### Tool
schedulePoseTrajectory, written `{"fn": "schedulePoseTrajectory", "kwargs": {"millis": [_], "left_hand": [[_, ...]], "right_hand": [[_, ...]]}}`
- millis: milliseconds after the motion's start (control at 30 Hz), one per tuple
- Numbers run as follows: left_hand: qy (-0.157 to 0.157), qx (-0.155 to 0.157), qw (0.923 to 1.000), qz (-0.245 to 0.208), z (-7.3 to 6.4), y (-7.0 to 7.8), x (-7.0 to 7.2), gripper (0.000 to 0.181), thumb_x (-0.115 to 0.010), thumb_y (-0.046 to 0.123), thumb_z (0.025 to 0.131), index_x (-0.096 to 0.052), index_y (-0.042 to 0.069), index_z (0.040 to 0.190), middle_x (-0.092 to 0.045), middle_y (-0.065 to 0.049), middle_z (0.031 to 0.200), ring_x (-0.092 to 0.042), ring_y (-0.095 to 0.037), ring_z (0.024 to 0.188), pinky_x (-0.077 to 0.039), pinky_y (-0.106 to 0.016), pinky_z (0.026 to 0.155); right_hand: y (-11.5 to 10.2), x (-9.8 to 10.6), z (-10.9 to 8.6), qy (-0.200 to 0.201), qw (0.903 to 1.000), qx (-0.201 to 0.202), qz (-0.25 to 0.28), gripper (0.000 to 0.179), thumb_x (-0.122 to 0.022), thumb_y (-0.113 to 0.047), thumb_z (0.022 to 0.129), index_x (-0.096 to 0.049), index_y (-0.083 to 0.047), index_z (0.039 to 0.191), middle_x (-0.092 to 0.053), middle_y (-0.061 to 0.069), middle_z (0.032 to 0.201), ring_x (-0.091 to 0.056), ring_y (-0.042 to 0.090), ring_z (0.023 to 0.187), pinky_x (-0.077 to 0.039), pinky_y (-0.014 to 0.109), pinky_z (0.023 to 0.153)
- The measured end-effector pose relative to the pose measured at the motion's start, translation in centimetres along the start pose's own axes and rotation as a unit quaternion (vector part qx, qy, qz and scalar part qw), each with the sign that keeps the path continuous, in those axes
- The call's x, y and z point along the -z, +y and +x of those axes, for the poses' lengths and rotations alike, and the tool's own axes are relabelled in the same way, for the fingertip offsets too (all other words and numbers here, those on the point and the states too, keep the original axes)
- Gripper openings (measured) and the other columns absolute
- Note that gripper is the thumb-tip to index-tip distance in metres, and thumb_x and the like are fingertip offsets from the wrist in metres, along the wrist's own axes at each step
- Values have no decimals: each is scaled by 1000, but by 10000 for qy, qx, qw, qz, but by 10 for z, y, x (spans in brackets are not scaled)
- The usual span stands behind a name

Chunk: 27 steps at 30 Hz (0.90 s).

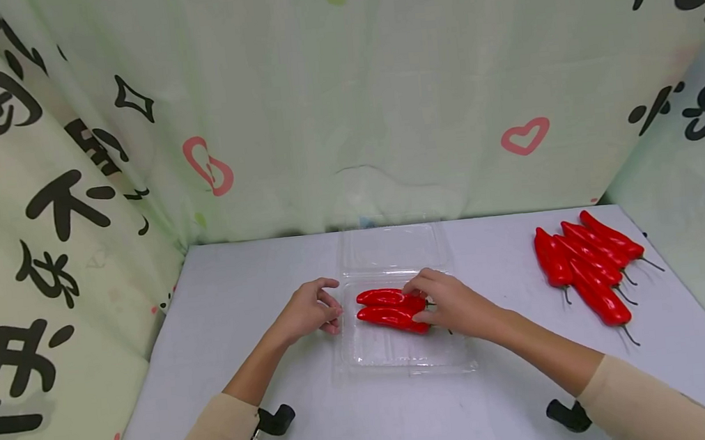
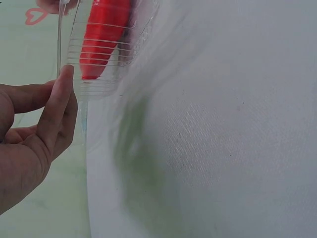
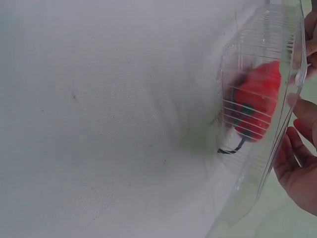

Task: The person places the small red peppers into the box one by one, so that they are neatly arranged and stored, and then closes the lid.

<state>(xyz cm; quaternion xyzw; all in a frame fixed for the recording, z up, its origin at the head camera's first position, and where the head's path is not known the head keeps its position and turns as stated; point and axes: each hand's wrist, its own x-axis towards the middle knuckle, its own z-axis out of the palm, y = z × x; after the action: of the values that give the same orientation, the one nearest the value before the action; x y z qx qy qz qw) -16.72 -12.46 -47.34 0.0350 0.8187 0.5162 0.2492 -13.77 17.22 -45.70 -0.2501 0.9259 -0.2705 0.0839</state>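
Observation:
Two glossy red chili peppers lie side by side in an open clear plastic clamshell box, the far pepper just behind the near pepper. My right hand reaches over the box's right side and holds the far pepper near its stem end, index finger and thumb on either side. At the opposite side, my left hand has its loosely bent fingers right by the rim; one fingertip meets the edge in the left wrist view. In the right wrist view a dark stem shows through the wall.
The box's clear lid lies folded back toward the curtain behind the white table. Several more red chili peppers are grouped at the table's right, stems toward me. Black wrist cameras hang below both sleeves.

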Motion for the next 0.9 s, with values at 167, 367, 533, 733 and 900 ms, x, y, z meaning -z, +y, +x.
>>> {"fn": "schedulePoseTrajectory", "kwargs": {"millis": [167,367,533,733,900], "left_hand": [[1,0,10000,-53,-1,1,0,57,-69,-1,95,-49,2,147,-65,-14,98,-69,-19,64,-64,-29,65],[1,-7,10000,5,-2,2,-1,57,-69,-2,95,-48,1,147,-65,-14,98,-69,-19,64,-64,-28,65],[15,-7,10000,65,-1,1,-2,56,-69,0,95,-49,2,147,-65,-13,98,-69,-18,63,-64,-28,65],[40,-38,10000,56,-1,1,-2,55,-70,2,96,-49,2,147,-65,-13,98,-69,-18,63,-64,-29,66],[60,-52,9999,67,-2,1,-1,55,-69,1,95,-49,2,147,-65,-13,97,-69,-19,63,-64,-29,66]], "right_hand": [[6,11,-8,211,9997,82,102,48,-85,-12,84,-66,-5,127,-66,10,119,-67,28,105,-65,41,84],[19,21,-19,538,9984,56,145,51,-88,-11,81,-65,-6,127,-67,13,119,-68,30,104,-64,44,85],[29,31,-32,760,9970,-165,57,48,-86,-13,84,-65,-8,127,-68,13,119,-69,31,103,-64,45,85],[43,43,-48,1060,9930,-473,-217,47,-84,-17,86,-64,-7,128,-68,13,119,-70,33,104,-64,49,85],[57,51,-61,1171,9896,-730,-405,50,-83,-18,87,-63,-5,131,-67,18,124,-69,37,106,-63,52,85]]}}
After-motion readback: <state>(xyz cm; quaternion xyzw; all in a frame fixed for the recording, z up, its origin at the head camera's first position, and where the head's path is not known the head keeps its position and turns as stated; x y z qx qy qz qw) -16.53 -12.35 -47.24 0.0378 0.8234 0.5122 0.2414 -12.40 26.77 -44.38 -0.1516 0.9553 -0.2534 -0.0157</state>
